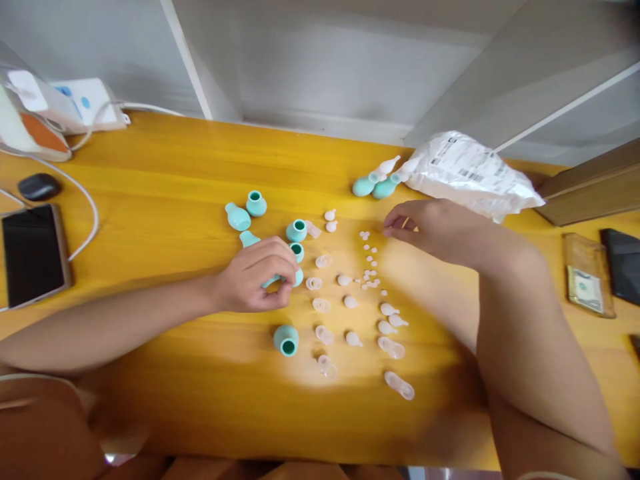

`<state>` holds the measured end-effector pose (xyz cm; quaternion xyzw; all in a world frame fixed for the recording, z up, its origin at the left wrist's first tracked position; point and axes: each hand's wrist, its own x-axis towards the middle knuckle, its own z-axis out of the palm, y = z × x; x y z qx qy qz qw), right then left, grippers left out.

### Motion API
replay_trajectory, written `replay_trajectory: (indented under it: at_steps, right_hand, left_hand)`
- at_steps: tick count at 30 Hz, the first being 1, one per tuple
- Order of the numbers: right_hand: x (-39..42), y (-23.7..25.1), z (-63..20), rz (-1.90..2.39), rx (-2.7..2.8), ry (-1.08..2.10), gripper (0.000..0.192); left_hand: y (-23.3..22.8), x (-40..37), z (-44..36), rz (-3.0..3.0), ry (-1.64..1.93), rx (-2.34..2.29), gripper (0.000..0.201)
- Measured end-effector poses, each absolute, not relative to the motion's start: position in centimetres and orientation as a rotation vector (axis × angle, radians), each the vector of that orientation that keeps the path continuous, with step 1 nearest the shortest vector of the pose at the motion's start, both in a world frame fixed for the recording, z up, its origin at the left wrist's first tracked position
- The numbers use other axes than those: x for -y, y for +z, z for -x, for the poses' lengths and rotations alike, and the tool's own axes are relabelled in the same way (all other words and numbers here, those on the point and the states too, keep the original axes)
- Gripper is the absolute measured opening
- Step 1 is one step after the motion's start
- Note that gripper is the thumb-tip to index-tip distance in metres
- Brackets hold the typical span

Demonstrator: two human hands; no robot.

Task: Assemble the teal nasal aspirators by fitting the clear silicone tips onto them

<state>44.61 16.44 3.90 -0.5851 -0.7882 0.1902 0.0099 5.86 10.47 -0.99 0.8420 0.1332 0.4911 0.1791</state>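
Note:
My left hand (263,272), its fingers curled in, is over a cluster of teal squeeze bulbs (296,231) and partly covers some of them. Whether it grips one is hidden. My right hand (425,223) is above the table, with thumb and fingers drawn together near small pale discs (367,247); anything between the fingertips is too small to make out. Clear short tubes (321,305) form a column beside the bulbs. Whitish pointed tips (351,302) lie to their right. Two teal bulbs with pale tips attached (365,185) lie farther back.
A silver plastic parcel (467,170) and a cardboard box (595,183) are at the back right. A clear phone case with a banknote (587,287) lies at right. At left are a phone (35,257), a black mouse (39,187) and cables near a power strip (90,103).

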Motion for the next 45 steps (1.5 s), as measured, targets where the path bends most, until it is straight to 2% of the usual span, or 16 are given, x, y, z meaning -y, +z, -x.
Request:
replay_trajectory:
  at_steps: [8,22,25,28,31,34,39,45]
  right_hand:
    - [-14.7,3.9,-37.2,1.214,2.402,0.535,0.011]
    - [-15.3,0.8,-36.4,1.083,2.368,0.542,0.014]
    - [-14.9,1.8,-36.3,1.056,2.348,0.551,0.015]
    - [-13.7,3.9,-35.8,0.996,2.281,0.699,0.013]
    - [-11.8,6.2,-34.6,0.897,2.21,0.902,0.008]
    - [-10.0,7.2,-33.2,0.762,2.173,0.949,0.007]
    - [-8.5,6.2,-31.3,0.671,2.149,0.907,0.014]
    - [-8.6,7.9,-32.9,0.702,2.209,0.875,0.007]
  left_hand:
    - [-0.9,-10.4,-5.9,-2.373,1.409,-0.361,0.024]
    - [-0.9,-10.4,-5.8,-2.388,1.379,-0.381,0.022]
    - [-1.1,-10.5,-5.6,-2.383,1.39,-0.36,0.017]
    - [-1.4,-10.5,-5.3,-2.383,1.369,-0.367,0.014]
    - [-1.5,-10.6,-5.0,-2.397,1.365,-0.436,0.029]
    - [-1.2,-10.7,-4.9,-2.385,1.359,-0.453,0.038]
    - [-0.8,-10.8,-5.2,-2.422,1.303,-0.42,0.026]
    - [-0.9,-10.6,-5.6,-2.466,1.358,-0.459,0.023]
